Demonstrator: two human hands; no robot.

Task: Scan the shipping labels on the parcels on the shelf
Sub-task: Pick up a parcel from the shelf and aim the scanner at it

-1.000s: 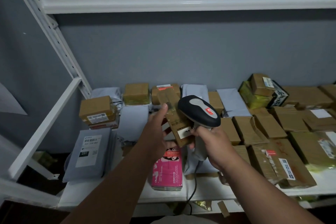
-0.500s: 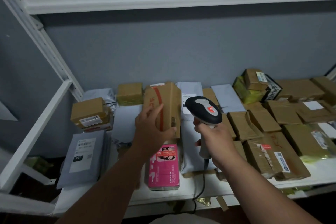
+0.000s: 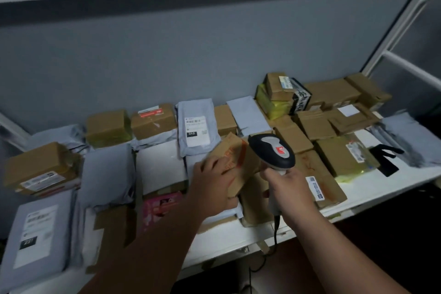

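My left hand (image 3: 211, 182) grips a long brown cardboard box with orange tape (image 3: 235, 159), tilted just above the parcels at the shelf's middle. My right hand (image 3: 287, 190) holds the handle of a black and grey barcode scanner (image 3: 272, 150), whose head sits right beside the box; its cable hangs below the shelf edge. A grey mailer with a white shipping label (image 3: 196, 130) lies behind the box. Many brown boxes and grey mailers cover the white shelf (image 3: 238, 238).
A pink packet (image 3: 161, 205) lies left of my left arm. A grey mailer marked 231 (image 3: 35, 234) lies at the front left. A yellow-wrapped parcel (image 3: 274, 102) and a black-printed box (image 3: 300, 98) sit at the back right. White shelf uprights (image 3: 393, 31) rise at the right.
The view has swung right. My left hand has lowered the box from upright to a tilted position over the parcels. The scanner in my right hand stays close beside it.
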